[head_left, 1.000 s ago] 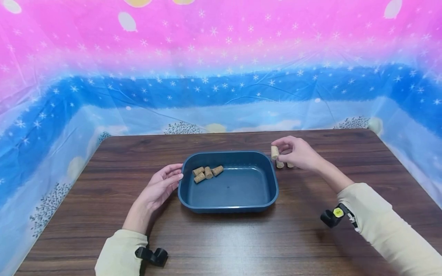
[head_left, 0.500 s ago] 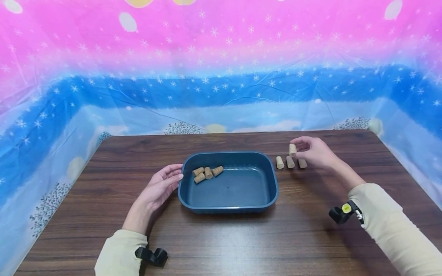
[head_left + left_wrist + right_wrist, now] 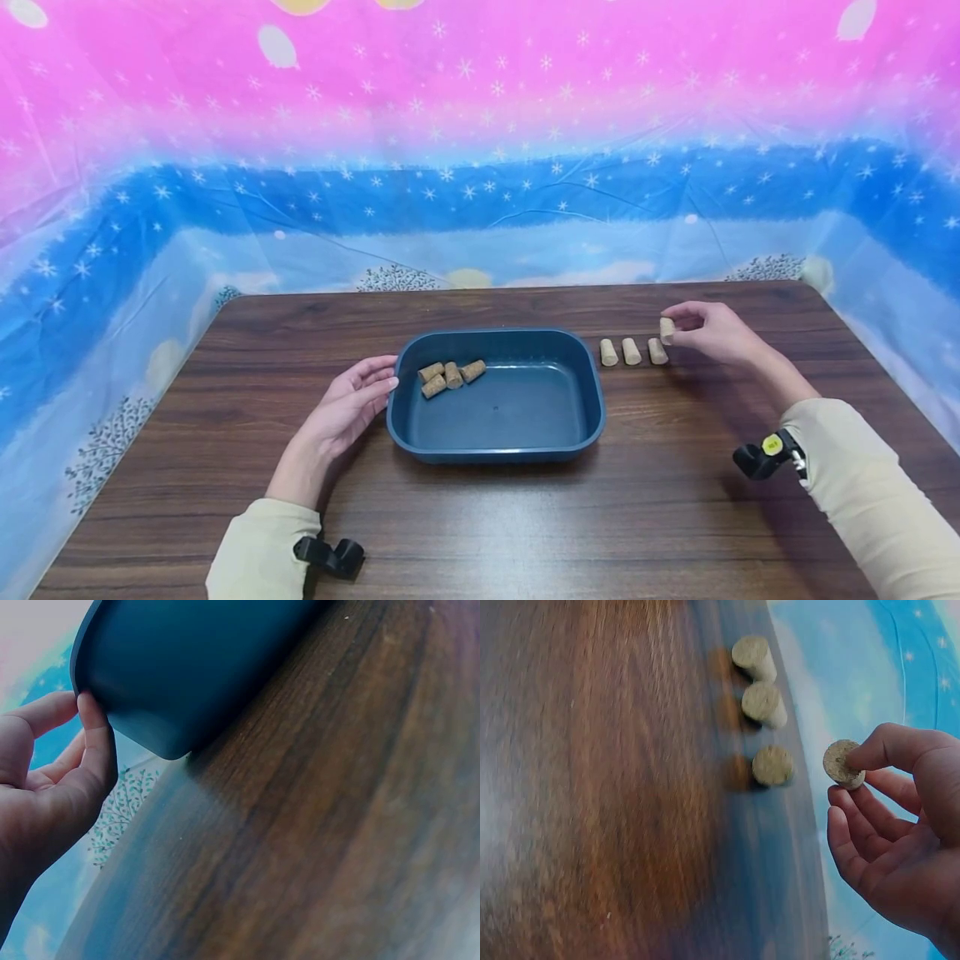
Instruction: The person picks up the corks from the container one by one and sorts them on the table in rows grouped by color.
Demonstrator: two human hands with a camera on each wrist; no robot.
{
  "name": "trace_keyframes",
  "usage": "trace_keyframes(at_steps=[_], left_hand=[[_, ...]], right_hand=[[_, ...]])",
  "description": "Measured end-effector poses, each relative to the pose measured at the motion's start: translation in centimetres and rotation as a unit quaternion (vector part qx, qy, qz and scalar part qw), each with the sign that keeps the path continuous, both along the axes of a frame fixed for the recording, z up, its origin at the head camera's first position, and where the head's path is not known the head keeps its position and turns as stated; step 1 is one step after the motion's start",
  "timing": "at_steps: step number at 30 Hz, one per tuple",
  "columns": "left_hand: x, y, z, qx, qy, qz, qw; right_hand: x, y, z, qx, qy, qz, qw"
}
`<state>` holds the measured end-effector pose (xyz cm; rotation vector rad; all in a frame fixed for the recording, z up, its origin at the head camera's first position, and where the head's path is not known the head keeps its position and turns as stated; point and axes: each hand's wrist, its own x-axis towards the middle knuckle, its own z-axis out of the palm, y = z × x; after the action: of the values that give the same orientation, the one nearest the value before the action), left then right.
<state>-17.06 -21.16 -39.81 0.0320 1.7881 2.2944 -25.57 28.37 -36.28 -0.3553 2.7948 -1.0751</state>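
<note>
My left hand pinches the left rim of a dark blue plastic tub between thumb and finger, as the left wrist view also shows. Several brown corks lie together in the tub's left end. My right hand pinches a pale cork between thumb and fingers, above the table. To the left of that hand, three corks stand in a row: one near the tub, a middle cork and a right-hand cork. The right wrist view shows the held cork apart from them.
The dark wooden table has its back edge close behind the row of corks. A pink and blue snowflake cloth hangs behind and on both sides. Each sleeve carries a black wrist camera, such as the right one.
My right hand has moved to the right with the cork, from beside the tub's right rim to past the row, uncovering the three standing corks. My left hand and the tub have not moved.
</note>
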Motion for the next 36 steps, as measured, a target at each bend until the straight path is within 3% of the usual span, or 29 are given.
trace_keyframes(at_steps=[19, 24, 36], left_hand=[[0.0, 0.0, 0.0, -0.001, -0.006, 0.005, 1.0000], [-0.1, 0.1, -0.1, -0.003, -0.009, 0.006, 0.9999], [-0.1, 0.0, -0.2, -0.011, -0.007, 0.006, 0.9999]], right_hand=[[0.0, 2.5, -2.7, -0.035, -0.056, -0.014, 0.998], [0.1, 2.8, -3.4, -0.041, -0.049, -0.024, 0.998], [0.2, 3.2, -3.8, -0.034, -0.059, -0.033, 0.997]])
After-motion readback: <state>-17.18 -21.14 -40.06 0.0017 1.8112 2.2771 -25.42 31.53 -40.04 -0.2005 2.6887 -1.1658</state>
